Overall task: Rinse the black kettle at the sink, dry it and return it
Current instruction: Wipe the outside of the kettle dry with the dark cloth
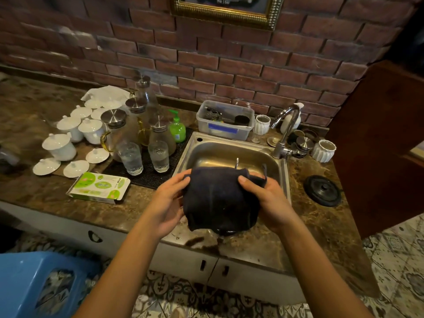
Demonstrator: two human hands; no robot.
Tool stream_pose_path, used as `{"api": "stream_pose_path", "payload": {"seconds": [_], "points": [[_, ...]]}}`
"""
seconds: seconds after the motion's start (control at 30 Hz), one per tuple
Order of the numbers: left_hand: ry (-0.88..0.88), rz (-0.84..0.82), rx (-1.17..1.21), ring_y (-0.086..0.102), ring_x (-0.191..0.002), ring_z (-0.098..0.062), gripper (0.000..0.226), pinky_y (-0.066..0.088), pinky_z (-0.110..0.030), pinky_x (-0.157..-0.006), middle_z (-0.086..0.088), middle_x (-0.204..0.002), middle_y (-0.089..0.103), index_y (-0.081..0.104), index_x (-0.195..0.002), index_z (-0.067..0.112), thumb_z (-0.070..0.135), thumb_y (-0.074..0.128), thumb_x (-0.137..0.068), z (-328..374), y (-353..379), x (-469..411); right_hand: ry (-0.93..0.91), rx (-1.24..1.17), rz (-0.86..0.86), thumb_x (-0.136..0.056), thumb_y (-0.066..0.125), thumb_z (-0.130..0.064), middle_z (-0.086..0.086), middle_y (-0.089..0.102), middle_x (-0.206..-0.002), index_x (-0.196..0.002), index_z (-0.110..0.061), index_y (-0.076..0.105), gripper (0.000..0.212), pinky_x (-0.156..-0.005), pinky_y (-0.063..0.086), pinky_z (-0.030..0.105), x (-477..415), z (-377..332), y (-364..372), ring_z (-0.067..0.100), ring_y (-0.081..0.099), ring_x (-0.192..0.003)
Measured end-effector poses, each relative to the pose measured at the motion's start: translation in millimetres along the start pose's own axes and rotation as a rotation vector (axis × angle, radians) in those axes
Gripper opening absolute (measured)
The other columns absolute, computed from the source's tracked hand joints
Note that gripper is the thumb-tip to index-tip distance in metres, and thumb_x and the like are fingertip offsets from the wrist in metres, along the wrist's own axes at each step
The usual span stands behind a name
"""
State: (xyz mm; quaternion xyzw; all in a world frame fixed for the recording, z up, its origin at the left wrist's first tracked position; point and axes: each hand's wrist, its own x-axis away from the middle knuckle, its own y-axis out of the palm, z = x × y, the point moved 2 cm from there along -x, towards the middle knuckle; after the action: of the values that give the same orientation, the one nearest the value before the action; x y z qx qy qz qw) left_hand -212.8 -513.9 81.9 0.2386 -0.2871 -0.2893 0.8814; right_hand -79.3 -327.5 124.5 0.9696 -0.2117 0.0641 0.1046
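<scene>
A dark cloth is wrapped over the black kettle, of which only a glossy black edge shows at the bottom. The bundle is held over the front rim of the steel sink. My left hand grips the cloth-covered kettle from the left, thumb on top. My right hand grips it from the right, thumb pressed on the cloth. A black round lid lies on the counter to the right of the sink.
The tap arches over the sink's back right. Glass jugs and tumblers stand on a black mat at left, with white lidded cups, a green soap bottle and a tissue box. Blue stool below left.
</scene>
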Motion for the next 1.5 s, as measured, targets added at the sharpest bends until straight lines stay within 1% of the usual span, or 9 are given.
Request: {"api": "stream_pose_path", "payload": {"seconds": [0.17,0.3,0.37,0.43,0.57,0.73,0.9,1.27,1.5], "points": [[-0.187,-0.220,0.410,0.070,-0.111,-0.030,0.040,0.056,-0.044,-0.093,-0.017,-0.114,0.075,0.066,-0.127,0.008,0.030,0.051,-0.097,17.6,-44.1,-6.7,0.031,-0.012,-0.063,-0.095,0.063,-0.016,0.017,0.075,-0.113,-0.121,-0.002,0.069,0.030,-0.087,0.055,0.039,-35.5,-10.7,54.9,0.029,0.072,-0.103],[0.079,-0.342,0.430,0.047,-0.139,-0.036,0.053,0.029,-0.042,-0.119,-0.033,-0.143,0.051,0.050,-0.137,-0.013,0.025,0.038,-0.103,17.6,-57.9,-9.7,0.075,-0.004,-0.134,-0.093,0.064,-0.014,0.019,0.073,-0.111,-0.122,0.004,0.066,0.034,-0.092,0.054,0.040,-56.5,-9.7,92.1,0.032,0.070,-0.103],[-0.034,-0.183,0.383,0.076,-0.096,-0.031,0.058,0.061,-0.039,-0.082,-0.030,-0.100,0.075,0.078,-0.092,-0.009,0.036,0.086,-0.055,12.8,-66.5,-15.4,0.102,0.043,-0.122,-0.094,0.065,-0.014,0.022,0.073,-0.111,-0.120,0.006,0.065,0.033,-0.092,0.054,0.042,-65.2,-7.2,101.2,0.032,0.070,-0.101],[-0.030,-0.123,0.362,0.078,-0.070,-0.026,0.054,0.063,-0.037,-0.054,-0.015,-0.080,0.079,0.083,-0.069,0.008,0.035,0.092,-0.024,15.0,-74.1,-18.3,0.112,0.114,-0.097,-0.095,0.064,-0.014,0.026,0.072,-0.113,-0.119,0.006,0.065,0.032,-0.090,0.055,0.041,-73.4,-3.8,103.4,0.032,0.071,-0.099],[-0.124,-0.121,0.198,0.071,-0.109,-0.029,0.053,0.056,-0.043,-0.095,-0.017,-0.119,0.074,0.079,-0.106,0.007,0.051,0.053,-0.091,38.2,-81.0,-35.9,0.107,0.302,-0.075,-0.095,0.066,-0.019,0.018,0.075,-0.109,-0.111,-0.002,0.072,0.024,-0.087,0.057,0.041,-91.6,5.8,96.9,0.031,0.073,-0.102],[0.187,-0.138,-0.550,0.070,-0.094,-0.027,0.017,0.054,-0.043,-0.083,-0.028,-0.103,0.073,0.075,-0.106,0.002,0.004,0.066,-0.091,52.7,-107.4,-60.7,0.028,0.585,-0.116,-0.096,0.065,-0.015,0.016,0.076,-0.102,-0.103,-0.007,0.075,0.014,-0.092,0.056,0.047,-119.2,15.8,91.0,0.034,0.071,-0.100],[0.347,-0.069,-0.923,0.070,-0.078,-0.005,0.017,0.052,-0.026,-0.069,0.006,-0.083,0.078,0.080,-0.102,0.021,0.013,0.072,-0.090,51.9,-107.6,-80.7,0.020,1.021,-0.255,-0.096,0.065,-0.018,0.005,0.075,-0.094,-0.101,-0.015,0.075,0.011,-0.089,0.054,0.053,-164.8,16.4,85.8,0.026,0.070,-0.092],[0.284,0.081,-0.909,0.064,-0.083,0.010,0.027,0.053,-0.016,-0.080,0.018,-0.090,0.070,0.073,-0.121,0.022,0.015,0.065,-0.096,-16.5,-88.7,-103.8,0.070,1.489,-0.525,-0.089,0.068,-0.017,0.001,0.069,-0.102,-0.104,-0.024,0.070,0.017,-0.089,0.054,0.043,-232.7,36.6,76.4,0.022,0.063,-0.097],[0.202,0.010,-0.804,0.048,-0.111,0.028,0.036,0.036,0.004,-0.094,0.017,-0.130,0.060,0.065,-0.131,0.022,0.023,0.066,-0.096,-77.2,-64.3,-106.8,0.164,1.531,-0.669,-0.084,0.065,-0.025,-0.006,0.071,-0.098,-0.093,-0.033,0.068,0.012,-0.087,0.056,0.047,-235.9,51.1,34.8,0.017,0.066,-0.094]]}}
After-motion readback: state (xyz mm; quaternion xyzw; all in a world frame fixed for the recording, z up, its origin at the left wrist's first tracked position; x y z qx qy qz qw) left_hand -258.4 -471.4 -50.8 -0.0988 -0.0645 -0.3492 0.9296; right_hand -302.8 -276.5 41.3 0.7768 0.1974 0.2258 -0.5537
